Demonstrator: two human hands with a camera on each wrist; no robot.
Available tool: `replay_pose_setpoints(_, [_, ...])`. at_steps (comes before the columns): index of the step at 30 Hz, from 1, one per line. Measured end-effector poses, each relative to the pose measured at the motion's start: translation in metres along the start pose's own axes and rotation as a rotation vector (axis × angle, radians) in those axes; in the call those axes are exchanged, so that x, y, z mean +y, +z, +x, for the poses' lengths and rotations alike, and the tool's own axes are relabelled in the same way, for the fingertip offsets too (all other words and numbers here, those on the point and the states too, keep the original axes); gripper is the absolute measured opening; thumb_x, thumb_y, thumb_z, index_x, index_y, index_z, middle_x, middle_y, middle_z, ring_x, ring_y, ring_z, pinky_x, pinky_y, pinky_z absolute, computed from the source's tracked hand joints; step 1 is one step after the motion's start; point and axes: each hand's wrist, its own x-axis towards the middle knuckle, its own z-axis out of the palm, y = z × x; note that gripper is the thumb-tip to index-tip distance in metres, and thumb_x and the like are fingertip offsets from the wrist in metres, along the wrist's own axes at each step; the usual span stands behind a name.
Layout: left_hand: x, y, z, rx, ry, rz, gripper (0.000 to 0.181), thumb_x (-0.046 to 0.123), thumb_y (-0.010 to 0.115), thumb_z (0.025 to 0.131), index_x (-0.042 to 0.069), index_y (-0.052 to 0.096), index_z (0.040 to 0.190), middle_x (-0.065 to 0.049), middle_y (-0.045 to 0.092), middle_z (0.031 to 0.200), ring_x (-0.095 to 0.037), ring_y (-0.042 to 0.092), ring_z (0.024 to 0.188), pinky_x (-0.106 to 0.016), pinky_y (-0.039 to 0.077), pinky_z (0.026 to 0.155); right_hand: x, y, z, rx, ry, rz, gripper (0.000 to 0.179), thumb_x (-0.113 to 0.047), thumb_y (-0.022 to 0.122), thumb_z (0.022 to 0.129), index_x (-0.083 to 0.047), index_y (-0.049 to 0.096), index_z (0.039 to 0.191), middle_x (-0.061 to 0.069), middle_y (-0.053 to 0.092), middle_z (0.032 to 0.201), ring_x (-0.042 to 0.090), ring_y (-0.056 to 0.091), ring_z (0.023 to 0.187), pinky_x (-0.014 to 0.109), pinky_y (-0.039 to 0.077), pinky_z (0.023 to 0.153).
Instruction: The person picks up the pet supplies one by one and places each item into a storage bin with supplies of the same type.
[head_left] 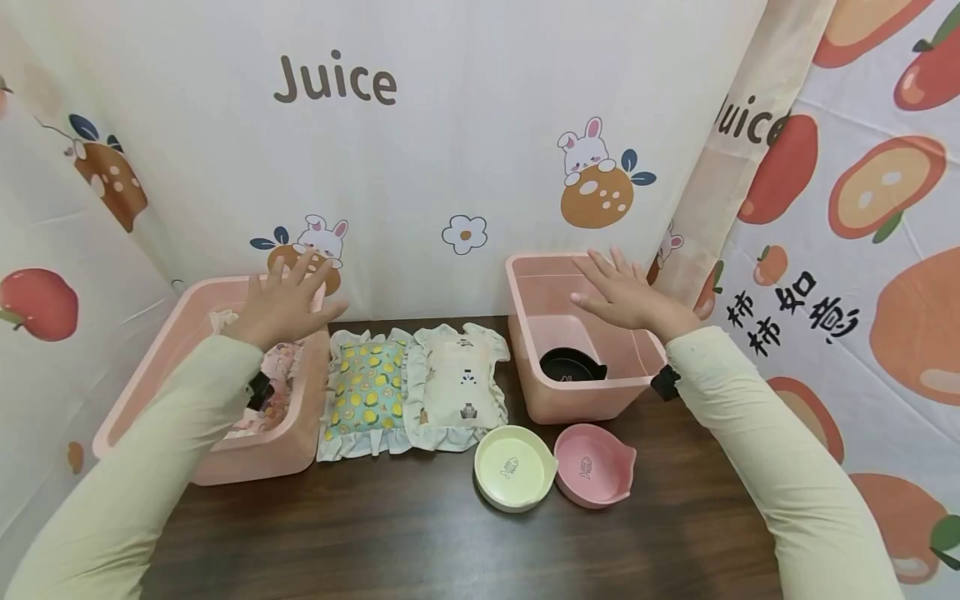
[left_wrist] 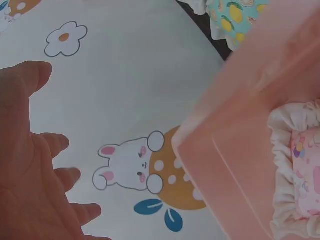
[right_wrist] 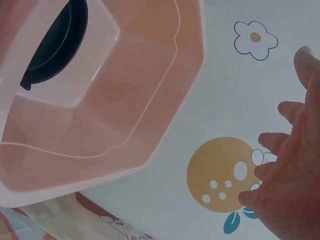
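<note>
My left hand [head_left: 283,310] hovers over the left pink bin [head_left: 217,287], fingers spread and holding nothing. Inside that bin lies a pink patterned cushion with white ruffles [left_wrist: 307,170], partly hidden by my forearm in the head view. Above the right pink bin [head_left: 592,400], my right hand [head_left: 622,296] is raised with its fingers apart and nothing in it. A black dish [head_left: 566,365] sits on that bin's floor. Between the bins, a lemon-print cushion [head_left: 371,387] and a cream cushion with small animal prints [head_left: 461,387] lie side by side.
A pale yellow dish [head_left: 513,468] and a pink dish [head_left: 592,467] stand next to each other on the dark wooden table [head_left: 390,533], in front of the right bin. Printed curtains [head_left: 450,150] hang behind and at both sides.
</note>
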Motion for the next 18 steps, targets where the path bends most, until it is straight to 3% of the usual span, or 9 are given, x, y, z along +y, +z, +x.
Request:
replay_pose_setpoints(4, [-0.016,0.003,-0.018,0.001,0.003,-0.012,0.087,0.066,0.034,0.093,0.008,0.012,0.154,-0.021,-0.003,0.159,-0.051,-0.008,0.141,-0.074,0.002,0.104,-0.004,0.006,0.008,0.04,-0.068,0.018,0.07,-0.045,0.048,0.098,-0.02,0.016,0.155,0.018,0.006,0.16,0.044,-0.009,0.144,0.063,-0.002,0.112])
replay_pose_setpoints(10, [-0.049,0.009,-0.049,0.019,0.019,-0.066,0.091,0.057,0.04,0.096,-0.007,0.005,0.15,-0.029,-0.008,0.156,-0.048,-0.004,0.142,-0.065,0.009,0.11,-0.019,0.022,0.018,0.097,-0.22,-0.012,0.069,-0.039,0.05,0.098,-0.012,0.02,0.154,0.021,0.012,0.159,0.041,0.002,0.146,0.058,0.004,0.115])
replay_pose_setpoints(13, [-0.07,0.016,-0.068,0.046,0.001,-0.081,0.091,0.052,0.043,0.096,-0.01,0.002,0.148,-0.03,-0.009,0.154,-0.048,-0.007,0.142,-0.066,0.009,0.11,-0.027,0.031,0.021,0.112,-0.253,-0.065,0.068,-0.041,0.049,0.098,-0.011,0.022,0.153,0.018,0.014,0.159,0.038,0.006,0.146,0.054,0.01,0.116])
replay_pose_setpoints(18, [-0.107,0.037,-0.109,0.065,-0.079,-0.105,0.096,0.054,0.045,0.095,-0.006,-0.005,0.149,-0.031,-0.012,0.153,-0.047,-0.015,0.14,-0.071,0.003,0.106,-0.049,0.047,0.029,0.101,-0.306,-0.236,0.065,-0.041,0.046,0.1,-0.011,0.024,0.153,0.013,0.018,0.159,0.034,0.015,0.146,0.046,0.015,0.118])
